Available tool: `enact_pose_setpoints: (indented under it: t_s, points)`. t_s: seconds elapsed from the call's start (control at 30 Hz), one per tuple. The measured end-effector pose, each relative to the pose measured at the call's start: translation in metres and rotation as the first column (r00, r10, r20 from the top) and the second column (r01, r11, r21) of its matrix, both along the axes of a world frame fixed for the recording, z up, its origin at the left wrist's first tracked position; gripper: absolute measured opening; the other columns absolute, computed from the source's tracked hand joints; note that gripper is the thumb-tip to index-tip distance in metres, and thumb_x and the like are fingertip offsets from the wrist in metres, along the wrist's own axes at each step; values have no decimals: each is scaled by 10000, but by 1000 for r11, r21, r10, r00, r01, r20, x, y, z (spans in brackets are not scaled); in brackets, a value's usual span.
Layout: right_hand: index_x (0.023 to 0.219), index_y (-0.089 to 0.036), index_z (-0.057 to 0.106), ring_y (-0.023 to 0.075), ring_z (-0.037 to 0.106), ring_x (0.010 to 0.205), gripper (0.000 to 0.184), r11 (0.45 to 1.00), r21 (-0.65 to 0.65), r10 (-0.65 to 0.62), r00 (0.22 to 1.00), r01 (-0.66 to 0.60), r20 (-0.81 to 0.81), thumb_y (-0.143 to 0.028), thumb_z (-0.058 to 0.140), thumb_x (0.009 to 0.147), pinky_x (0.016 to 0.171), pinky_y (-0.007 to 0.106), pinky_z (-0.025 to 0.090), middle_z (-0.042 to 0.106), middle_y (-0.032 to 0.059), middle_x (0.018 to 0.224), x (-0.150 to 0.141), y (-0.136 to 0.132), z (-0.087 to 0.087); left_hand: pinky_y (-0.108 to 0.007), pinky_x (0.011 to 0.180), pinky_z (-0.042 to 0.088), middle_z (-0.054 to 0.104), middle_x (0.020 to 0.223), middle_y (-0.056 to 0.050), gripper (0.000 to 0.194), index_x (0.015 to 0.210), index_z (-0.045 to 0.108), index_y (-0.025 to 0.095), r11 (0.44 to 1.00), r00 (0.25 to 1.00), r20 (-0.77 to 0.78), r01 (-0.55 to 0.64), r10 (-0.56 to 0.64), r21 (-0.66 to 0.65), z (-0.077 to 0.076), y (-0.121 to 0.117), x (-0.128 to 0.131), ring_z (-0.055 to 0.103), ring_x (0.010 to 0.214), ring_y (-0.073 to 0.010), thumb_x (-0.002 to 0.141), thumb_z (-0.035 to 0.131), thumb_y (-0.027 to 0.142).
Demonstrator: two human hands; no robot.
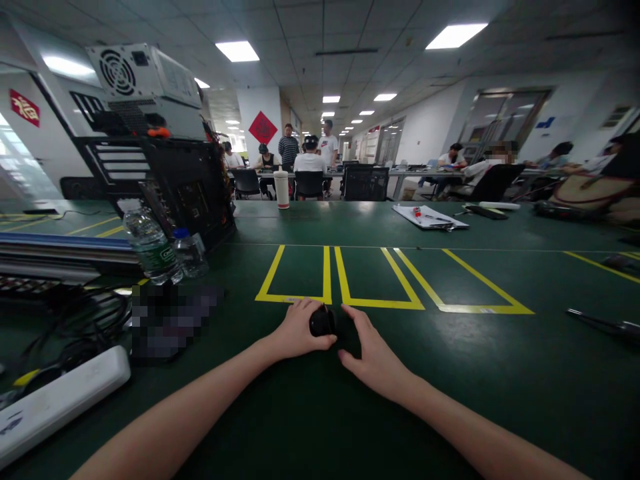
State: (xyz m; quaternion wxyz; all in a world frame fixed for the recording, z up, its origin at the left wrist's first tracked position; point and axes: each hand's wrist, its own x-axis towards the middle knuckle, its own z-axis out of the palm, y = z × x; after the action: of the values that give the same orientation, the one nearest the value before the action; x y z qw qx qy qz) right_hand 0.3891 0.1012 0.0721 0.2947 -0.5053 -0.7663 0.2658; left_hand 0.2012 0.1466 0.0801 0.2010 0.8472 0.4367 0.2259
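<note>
My left hand is wrapped round a small, dark, rounded black object low over the green table, its thumb below and fingers above. What kind of thing it is I cannot make out, as its left side is hidden by the hand. Just to the right, my right hand is open, thumb and fingers apart in a C shape facing the black object. A small gap lies between it and the object. Beyond both hands are yellow tape outlines on the table.
At left stand a black computer case, a water bottle, a smaller blue-capped bottle and a white power strip among cables. A clipboard and white tumbler are farther back. A dark thin tool lies right.
</note>
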Motion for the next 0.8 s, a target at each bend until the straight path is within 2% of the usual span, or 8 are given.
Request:
enact_pose_setpoints:
  t_s: [0.1,0.17,0.33,0.4,0.5,0.67,0.73,0.8]
  points:
    - [1296,-296,212,240,293,1236,683,998,13,68,997,-68,25,-277,564,711,1025,425,261,266,14,1359,-3,-3,6,-381,834,375,492,1000,-46,449,1010,485,202,1000,1000,10,7,-7,-2,1,-1,0,460,930,-223,662,605,459]
    - [1268,-299,267,221,327,1218,598,995,40,93,995,-94,25,-274,540,737,1015,416,278,317,3,1336,-4,-3,8,-375,827,379,493,1003,-47,443,1010,484,205,1000,1000,15,14,-14,-9,2,-2,0,464,925,-220,665,605,454]
    - [1121,-208,416,207,503,1031,359,997,65,-34,999,33,13,-272,487,774,892,365,409,514,60,1122,-3,-6,5,-357,811,382,502,984,-45,422,978,496,195,1000,1000,12,-3,3,5,2,-6,0,474,908,-213,657,611,443]
    - [1120,-182,412,217,505,1024,383,994,73,-89,996,87,24,-277,504,761,887,363,411,518,82,1105,-2,-8,3,-350,805,382,506,974,-42,412,965,500,193,1000,1000,14,5,-5,11,3,-10,0,480,897,-208,653,614,436]
    - [1174,-168,385,247,446,1099,497,991,85,-110,991,103,81,-294,553,722,933,392,370,473,100,1178,-3,-8,1,-349,804,380,508,977,-42,417,974,499,198,999,999,13,41,-41,4,5,-17,-2,480,902,-211,658,605,449]
    - [1145,-185,434,227,450,1086,401,996,75,-60,990,50,130,-232,510,753,929,389,366,502,75,1143,-5,-13,3,-347,786,381,504,966,-43,427,981,499,196,1000,1000,5,18,-18,4,5,-29,-4,474,897,-217,643,617,428]
    - [1143,-193,434,225,460,1069,398,998,54,-34,991,27,130,-218,513,754,911,390,375,502,71,1138,-5,-27,9,-333,763,391,501,959,-41,417,975,495,194,1000,1000,18,18,-18,-17,6,-37,-6,476,874,-208,647,612,425]
    - [1137,-214,439,225,463,1067,404,998,10,54,991,-55,119,-224,536,746,909,388,370,498,59,1147,-7,-48,18,-319,754,397,502,940,-34,398,958,493,195,999,999,31,42,-41,-31,9,-52,-11,474,860,-200,639,621,397]
